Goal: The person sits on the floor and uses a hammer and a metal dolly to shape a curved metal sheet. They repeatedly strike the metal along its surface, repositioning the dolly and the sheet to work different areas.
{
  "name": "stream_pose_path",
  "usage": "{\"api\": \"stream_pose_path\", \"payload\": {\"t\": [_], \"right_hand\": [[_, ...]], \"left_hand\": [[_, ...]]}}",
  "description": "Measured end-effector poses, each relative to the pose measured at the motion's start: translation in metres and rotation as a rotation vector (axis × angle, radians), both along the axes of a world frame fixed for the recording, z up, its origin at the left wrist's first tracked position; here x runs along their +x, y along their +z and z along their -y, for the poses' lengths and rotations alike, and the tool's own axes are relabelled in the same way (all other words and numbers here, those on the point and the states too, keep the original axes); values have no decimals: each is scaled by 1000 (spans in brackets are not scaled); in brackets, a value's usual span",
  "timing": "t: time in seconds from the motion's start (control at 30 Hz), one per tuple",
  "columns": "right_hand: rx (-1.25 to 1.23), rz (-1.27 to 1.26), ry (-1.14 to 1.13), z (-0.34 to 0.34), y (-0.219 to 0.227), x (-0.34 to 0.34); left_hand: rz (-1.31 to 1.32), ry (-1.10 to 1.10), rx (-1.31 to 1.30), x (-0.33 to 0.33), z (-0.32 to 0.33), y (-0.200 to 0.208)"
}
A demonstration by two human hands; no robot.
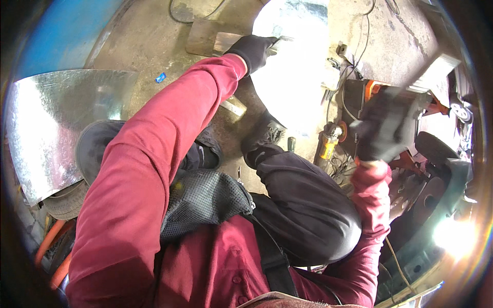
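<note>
My left hand [252, 53], in a black glove, is closed on a thin metal piece [280, 42] at the left edge of a large, rounded sheet of shiny metal [292, 77]. Glare washes out most of that sheet, which lies on the floor in front of my feet. Off to the right, my right hand [385, 126], also gloved in black, is raised and smeared by motion. It looks closed, and a blurred dark streak runs up and right from it; what it holds cannot be made out.
A second curved metal sheet [56, 123] stands at the left. Wooden boards [203, 38] lie beyond my left hand. A yellow angle grinder [328, 143], cables and a dark toolbox [354, 97] with orange parts crowd the right. A bright lamp [454, 235] shines at lower right.
</note>
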State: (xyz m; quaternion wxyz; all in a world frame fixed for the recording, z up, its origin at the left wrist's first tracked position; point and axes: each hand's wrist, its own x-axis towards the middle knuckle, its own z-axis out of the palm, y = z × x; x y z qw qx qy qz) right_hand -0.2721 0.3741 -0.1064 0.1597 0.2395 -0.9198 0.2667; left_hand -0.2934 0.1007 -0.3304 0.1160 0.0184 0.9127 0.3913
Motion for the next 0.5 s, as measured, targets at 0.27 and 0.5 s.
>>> {"api": "stream_pose_path", "payload": {"t": [0.27, 0.5], "right_hand": [[-24, 332, 141, 13, -57, 2], [-91, 292, -9, 13, -11, -5]], "left_hand": [[75, 126, 164, 9, 28, 3], [31, 183, 233, 18, 16, -24]]}}
